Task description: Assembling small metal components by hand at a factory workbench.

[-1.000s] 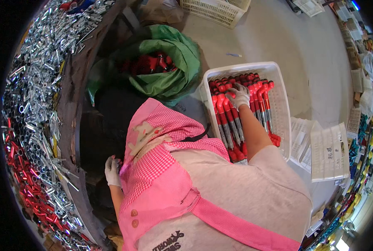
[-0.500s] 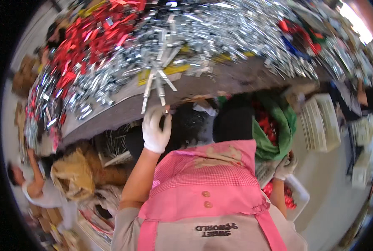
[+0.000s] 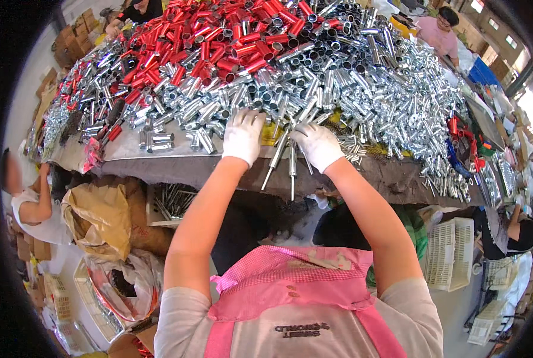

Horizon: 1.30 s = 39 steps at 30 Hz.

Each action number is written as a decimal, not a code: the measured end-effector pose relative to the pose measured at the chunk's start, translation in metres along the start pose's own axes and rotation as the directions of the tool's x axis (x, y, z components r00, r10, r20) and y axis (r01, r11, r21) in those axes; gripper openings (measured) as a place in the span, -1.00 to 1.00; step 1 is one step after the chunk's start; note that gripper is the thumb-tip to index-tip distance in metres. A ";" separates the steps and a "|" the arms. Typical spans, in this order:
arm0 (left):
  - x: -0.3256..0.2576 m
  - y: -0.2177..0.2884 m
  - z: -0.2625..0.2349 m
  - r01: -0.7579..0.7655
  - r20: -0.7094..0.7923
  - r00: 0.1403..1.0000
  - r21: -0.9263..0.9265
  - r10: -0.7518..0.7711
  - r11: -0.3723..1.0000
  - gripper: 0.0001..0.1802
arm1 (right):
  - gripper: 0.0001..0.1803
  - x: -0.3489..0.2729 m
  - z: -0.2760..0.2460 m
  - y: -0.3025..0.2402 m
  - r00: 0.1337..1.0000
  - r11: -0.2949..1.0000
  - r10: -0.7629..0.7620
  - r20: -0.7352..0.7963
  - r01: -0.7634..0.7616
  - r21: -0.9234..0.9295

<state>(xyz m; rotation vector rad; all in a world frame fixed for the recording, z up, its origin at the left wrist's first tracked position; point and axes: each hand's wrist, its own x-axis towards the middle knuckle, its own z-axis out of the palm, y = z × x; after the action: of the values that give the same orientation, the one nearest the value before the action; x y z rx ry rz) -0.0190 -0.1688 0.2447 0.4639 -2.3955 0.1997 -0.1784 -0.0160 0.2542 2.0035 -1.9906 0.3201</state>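
Note:
My left hand (image 3: 242, 137), in a white glove, rests at the near edge of a heap of silver metal tubes (image 3: 215, 110), fingers stretched forward and open. Just to its right, my right hand (image 3: 318, 145), also gloved, is open with its fingers bent over the near ends of some silver tubes with thin rods (image 3: 292, 164). Several of these pieces stick out over the table's front edge between and below my hands. What lies under my fingertips is partly hidden. Red metal tubes (image 3: 242, 51) are piled farther back.
A grey cloth (image 3: 212, 173) covers the table's front edge. Short silver pins (image 3: 355, 149) lie right of my hands. Below stand a tan sack (image 3: 99, 215) at left and cream plastic crates (image 3: 448, 253) at right. Other people (image 3: 438, 34) are around the table.
My right hand has come up from low on the right to the tabletop. My left hand has moved forward from the table edge onto the tubes. The view has tilted up, showing more of the heap.

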 end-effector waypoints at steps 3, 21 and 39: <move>0.008 -0.028 0.020 -0.073 0.174 0.983 0.049 0.063 0.996 -0.67 | -0.73 0.002 0.000 0.004 0.993 0.998 -0.030 -0.110 0.037 0.055; -0.058 0.057 -0.092 0.663 0.681 0.723 -0.731 -0.118 -0.160 -0.67 | -0.55 -0.089 -0.071 -0.077 0.777 0.233 0.618 -0.119 -0.037 0.972; -0.128 0.066 -0.126 0.284 0.710 0.643 -0.570 -0.288 -0.771 -0.75 | -0.57 -0.041 -0.044 -0.159 0.957 0.781 -0.031 -0.289 0.204 0.590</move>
<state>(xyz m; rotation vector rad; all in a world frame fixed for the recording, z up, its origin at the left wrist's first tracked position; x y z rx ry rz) 0.1218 -0.0396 0.2554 0.4331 -0.7975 -2.3680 -0.0181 0.0377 0.2713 2.2715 -1.7064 1.2848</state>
